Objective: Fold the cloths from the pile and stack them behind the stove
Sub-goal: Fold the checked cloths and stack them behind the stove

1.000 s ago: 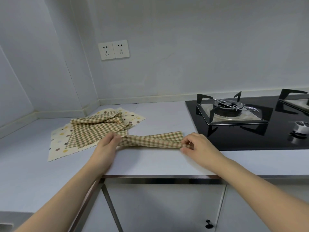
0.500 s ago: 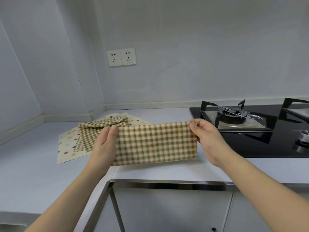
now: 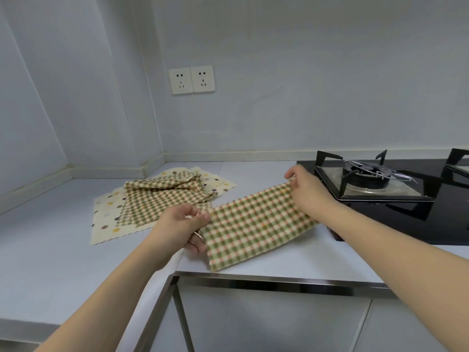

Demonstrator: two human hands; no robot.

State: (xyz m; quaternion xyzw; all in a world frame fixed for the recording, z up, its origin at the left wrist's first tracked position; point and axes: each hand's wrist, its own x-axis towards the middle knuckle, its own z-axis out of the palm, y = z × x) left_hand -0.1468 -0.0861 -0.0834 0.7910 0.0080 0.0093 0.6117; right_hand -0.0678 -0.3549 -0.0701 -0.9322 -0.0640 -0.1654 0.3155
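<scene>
Left hand [image 3: 179, 228] fingers curled, thumb pinching near corner of checked cloth [image 3: 256, 224]. Right hand [image 3: 308, 190] fingers curled, pinching far corner beside stove [image 3: 396, 199]. Cloth: woven green-cream-orange gingham, folded rectangle, stretched slantwise between hands, lower edge drooping toward counter [image 3: 291, 260] front. Pile [image 3: 162, 196]: rumpled gingham cloth over flat cream polka-dot cloth [image 3: 106, 222] with scalloped edge, left of hands. Stove: glossy black glass, angular black pan supports, steel burner tray. Smooth pale counter, metal-trimmed edge.

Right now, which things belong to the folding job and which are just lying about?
In the job:
checked cloth, pinched by left hand and right hand
cloth pile
gas stove

Lying about:
wall sockets
cabinet doors
</scene>
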